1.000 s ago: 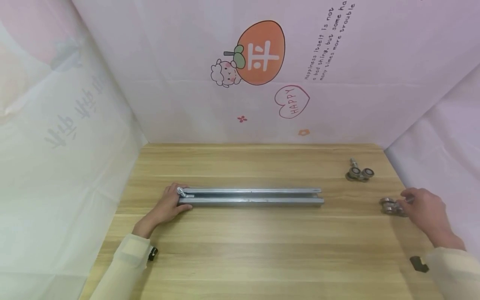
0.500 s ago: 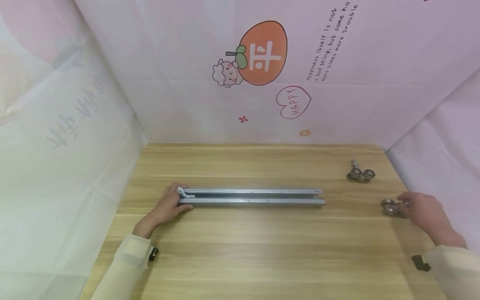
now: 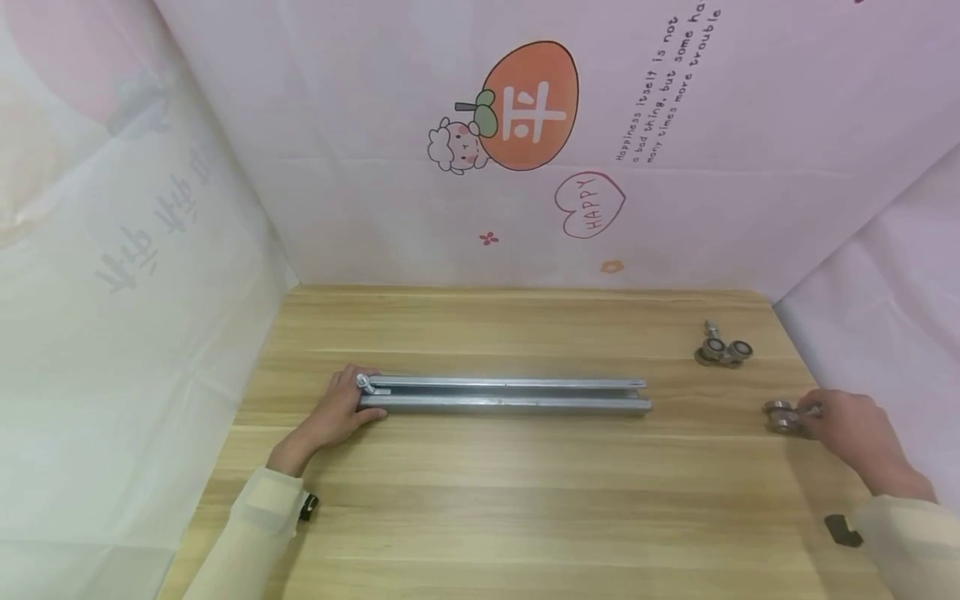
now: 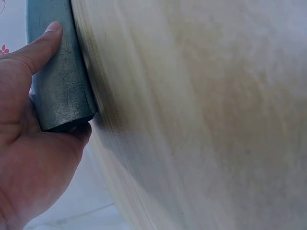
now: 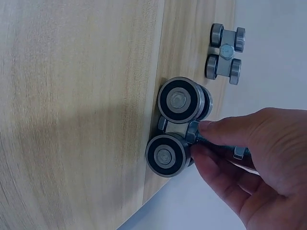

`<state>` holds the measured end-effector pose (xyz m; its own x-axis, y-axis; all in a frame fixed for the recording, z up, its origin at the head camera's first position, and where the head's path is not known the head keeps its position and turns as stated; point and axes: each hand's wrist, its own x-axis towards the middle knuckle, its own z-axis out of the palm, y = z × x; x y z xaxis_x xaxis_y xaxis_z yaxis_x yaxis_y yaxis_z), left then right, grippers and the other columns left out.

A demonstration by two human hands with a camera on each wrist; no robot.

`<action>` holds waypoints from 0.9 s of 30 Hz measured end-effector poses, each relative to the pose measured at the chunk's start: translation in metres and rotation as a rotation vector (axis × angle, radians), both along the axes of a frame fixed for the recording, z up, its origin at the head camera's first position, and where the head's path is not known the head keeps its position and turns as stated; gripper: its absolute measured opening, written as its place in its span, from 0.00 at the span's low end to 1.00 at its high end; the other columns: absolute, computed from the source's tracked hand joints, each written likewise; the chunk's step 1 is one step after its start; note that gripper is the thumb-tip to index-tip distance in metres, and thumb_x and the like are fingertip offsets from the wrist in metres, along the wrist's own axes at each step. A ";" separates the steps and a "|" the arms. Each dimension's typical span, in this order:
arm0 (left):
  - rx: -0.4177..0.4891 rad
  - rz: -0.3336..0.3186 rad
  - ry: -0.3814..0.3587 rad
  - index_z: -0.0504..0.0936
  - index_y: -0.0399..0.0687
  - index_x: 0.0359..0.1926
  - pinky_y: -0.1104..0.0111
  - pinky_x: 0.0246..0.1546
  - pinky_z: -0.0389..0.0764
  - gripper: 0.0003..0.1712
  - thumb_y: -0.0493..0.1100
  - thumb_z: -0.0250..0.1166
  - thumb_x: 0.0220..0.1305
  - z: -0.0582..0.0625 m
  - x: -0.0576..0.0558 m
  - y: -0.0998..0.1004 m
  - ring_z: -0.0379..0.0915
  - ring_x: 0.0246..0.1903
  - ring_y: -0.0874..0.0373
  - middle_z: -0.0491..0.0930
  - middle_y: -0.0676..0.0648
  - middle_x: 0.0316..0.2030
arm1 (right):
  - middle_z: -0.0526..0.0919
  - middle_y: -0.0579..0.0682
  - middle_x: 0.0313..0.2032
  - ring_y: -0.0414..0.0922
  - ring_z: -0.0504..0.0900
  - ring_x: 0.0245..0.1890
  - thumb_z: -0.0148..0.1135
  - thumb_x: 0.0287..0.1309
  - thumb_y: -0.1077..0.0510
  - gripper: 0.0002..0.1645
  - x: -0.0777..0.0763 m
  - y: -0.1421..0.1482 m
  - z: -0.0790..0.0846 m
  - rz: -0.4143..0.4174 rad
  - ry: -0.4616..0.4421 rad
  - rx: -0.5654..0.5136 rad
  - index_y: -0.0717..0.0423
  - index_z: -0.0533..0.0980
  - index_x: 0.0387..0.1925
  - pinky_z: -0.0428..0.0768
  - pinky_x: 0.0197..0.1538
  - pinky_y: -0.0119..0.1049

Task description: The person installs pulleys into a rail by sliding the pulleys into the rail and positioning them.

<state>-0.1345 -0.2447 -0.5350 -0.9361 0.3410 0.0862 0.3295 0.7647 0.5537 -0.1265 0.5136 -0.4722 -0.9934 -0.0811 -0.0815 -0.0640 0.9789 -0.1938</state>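
My left hand [image 3: 330, 412] grips the left end of a slotted metal rail [image 3: 502, 404] lying lengthwise on the table. Its thumb lies along the rail's near side, as the left wrist view also shows. A bolt [image 3: 364, 383] sticks up from the slot at that end; what it is fixed to inside is hidden. Over at the right edge, my right hand [image 3: 855, 429] pinches the threaded bolt of a roller trolley [image 5: 177, 127] between thumb and fingers. The trolley's wheels face the rail side, and the bolt points into the palm.
A second roller trolley [image 3: 723, 352] rests on the wooden table [image 3: 510, 508] at the back right, its bolt pointing away. Printed cloth walls [image 3: 375, 225] stand along the back and both sides of the table.
The right hand's fingers have shifted slightly on the trolley's bolt, and the trolley has turned a little. The left hand and the rail stay put; the head view has drifted slightly.
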 end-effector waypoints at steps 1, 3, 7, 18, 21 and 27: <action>0.004 0.000 0.005 0.71 0.39 0.62 0.50 0.56 0.63 0.36 0.50 0.70 0.56 0.000 0.000 0.000 0.61 0.53 0.45 0.70 0.40 0.53 | 0.84 0.62 0.29 0.52 0.78 0.25 0.67 0.50 0.57 0.15 0.000 0.000 0.000 0.003 0.005 -0.001 0.65 0.81 0.36 0.75 0.25 0.48; 0.007 0.001 0.015 0.71 0.38 0.62 0.50 0.56 0.63 0.36 0.50 0.70 0.56 -0.001 0.000 0.000 0.61 0.53 0.45 0.70 0.39 0.52 | 0.84 0.63 0.29 0.53 0.78 0.25 0.67 0.49 0.59 0.13 0.001 0.000 0.000 0.013 0.014 -0.004 0.65 0.82 0.34 0.75 0.25 0.49; 0.004 0.008 -0.003 0.71 0.38 0.62 0.51 0.56 0.63 0.36 0.49 0.70 0.56 -0.001 0.001 0.000 0.60 0.53 0.45 0.70 0.40 0.53 | 0.84 0.65 0.30 0.57 0.78 0.26 0.67 0.48 0.61 0.09 0.001 0.001 -0.002 0.029 0.040 -0.008 0.64 0.82 0.32 0.75 0.26 0.53; 0.000 0.013 -0.034 0.70 0.41 0.64 0.51 0.56 0.63 0.36 0.51 0.69 0.57 0.001 0.001 0.001 0.60 0.54 0.45 0.69 0.40 0.54 | 0.84 0.66 0.30 0.56 0.78 0.25 0.67 0.46 0.62 0.08 -0.003 0.009 -0.006 0.030 0.023 -0.008 0.63 0.82 0.30 0.76 0.25 0.52; 0.001 0.014 -0.036 0.70 0.42 0.64 0.51 0.57 0.63 0.36 0.50 0.69 0.57 0.000 0.000 0.001 0.60 0.54 0.45 0.69 0.41 0.54 | 0.83 0.65 0.29 0.55 0.78 0.24 0.67 0.46 0.63 0.07 -0.005 0.008 -0.003 0.025 0.004 -0.002 0.63 0.82 0.30 0.76 0.25 0.51; 0.004 0.015 -0.036 0.69 0.41 0.63 0.51 0.57 0.63 0.36 0.50 0.69 0.58 -0.001 0.000 0.000 0.59 0.54 0.45 0.69 0.40 0.54 | 0.83 0.64 0.28 0.53 0.77 0.24 0.69 0.45 0.61 0.07 -0.007 0.002 0.002 0.038 0.001 -0.006 0.61 0.82 0.29 0.75 0.25 0.50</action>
<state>-0.1347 -0.2446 -0.5356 -0.9436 0.3268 0.0535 0.2979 0.7670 0.5682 -0.1336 0.5157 -0.4707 -0.9897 -0.1188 -0.0801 -0.1009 0.9747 -0.1995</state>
